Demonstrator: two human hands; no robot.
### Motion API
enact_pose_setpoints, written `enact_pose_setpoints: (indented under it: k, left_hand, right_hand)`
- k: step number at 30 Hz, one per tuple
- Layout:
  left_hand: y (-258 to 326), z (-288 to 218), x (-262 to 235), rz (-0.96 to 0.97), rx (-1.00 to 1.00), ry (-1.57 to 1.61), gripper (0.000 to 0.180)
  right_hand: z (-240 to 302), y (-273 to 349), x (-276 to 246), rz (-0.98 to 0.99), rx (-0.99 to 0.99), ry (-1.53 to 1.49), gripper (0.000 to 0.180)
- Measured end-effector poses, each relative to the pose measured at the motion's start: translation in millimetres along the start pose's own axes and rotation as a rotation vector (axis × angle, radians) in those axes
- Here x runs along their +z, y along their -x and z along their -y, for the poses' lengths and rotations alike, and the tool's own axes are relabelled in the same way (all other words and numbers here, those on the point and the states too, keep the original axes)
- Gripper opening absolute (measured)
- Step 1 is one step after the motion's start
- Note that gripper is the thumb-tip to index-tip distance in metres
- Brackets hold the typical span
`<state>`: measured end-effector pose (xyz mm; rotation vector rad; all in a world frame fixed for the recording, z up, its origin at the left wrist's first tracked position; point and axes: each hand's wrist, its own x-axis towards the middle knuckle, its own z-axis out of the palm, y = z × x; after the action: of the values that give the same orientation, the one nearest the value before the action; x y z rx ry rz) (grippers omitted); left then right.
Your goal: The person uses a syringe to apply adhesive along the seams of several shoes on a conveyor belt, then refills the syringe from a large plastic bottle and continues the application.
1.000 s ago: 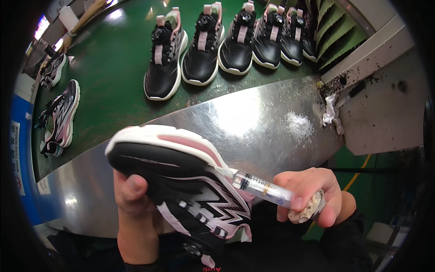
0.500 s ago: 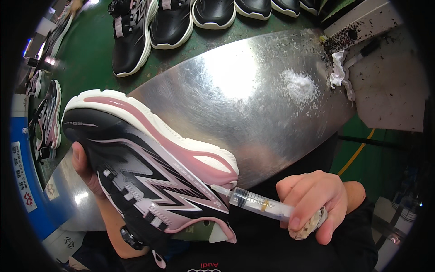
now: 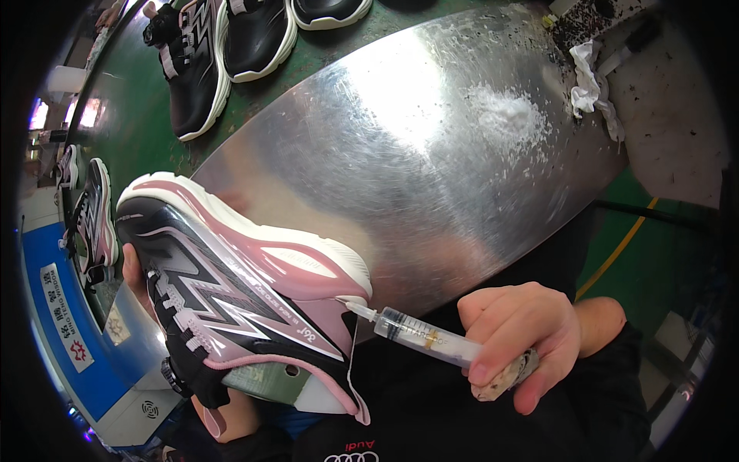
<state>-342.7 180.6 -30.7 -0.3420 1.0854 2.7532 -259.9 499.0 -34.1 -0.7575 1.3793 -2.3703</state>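
Observation:
A black, pink and grey sneaker (image 3: 223, 266) with a white and pink sole hangs on its side over the near left edge of the metal sheet. My left hand (image 3: 135, 279) grips it from behind; the thumb shows by the toe, and most fingers are hidden. A clear plastic syringe (image 3: 427, 339) is in my right hand (image 3: 531, 331), with the fingers closed round its back end. A dirty beige wrapping (image 3: 504, 377) covers that end. The syringe's nozzle is at the seam between upper and sole, near the heel. Green-grey stuffing shows in the shoe's opening.
Under the work lies a shiny metal sheet (image 3: 323, 169) with a white dried patch (image 3: 508, 115). Crumpled white tissue (image 3: 586, 81) lies at its far right. Black sneakers (image 3: 196, 85) line the green table. More shoes (image 3: 96, 219) stand left, beside a blue and white machine (image 3: 69, 308).
The sneaker has turned a little and its heel has shifted left. My right hand and the syringe have moved slightly left, the nozzle staying at the heel seam. The whole view has shifted.

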Motion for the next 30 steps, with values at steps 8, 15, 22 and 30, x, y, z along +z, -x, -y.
enact_pose_setpoints:
  k: [8, 15, 22, 30]
  left_hand:
    - [30.6, -4.1, -4.4, 0.026, -0.127, -0.086, 0.057]
    - [82.2, -23.8, -40.2, -0.185, 0.034, -0.824, 0.054]
    - [128.7, -31.8, -57.8, -0.201, -0.024, -1.039, 0.056]
    - [193.3, 10.7, -37.7, -0.236, -0.171, -0.538, 0.066]
  right_hand:
    - [-5.7, 5.1, -3.7, 0.0, 0.034, -0.076, 0.037]
    - [-17.1, 1.7, 3.7, -0.054, -0.026, 0.033, 0.034]
    - [-23.3, 0.2, 23.7, -0.074, -0.003, 0.096, 0.027]
    - [-15.2, 2.5, 35.5, -0.058, -0.025, 0.216, 0.034]
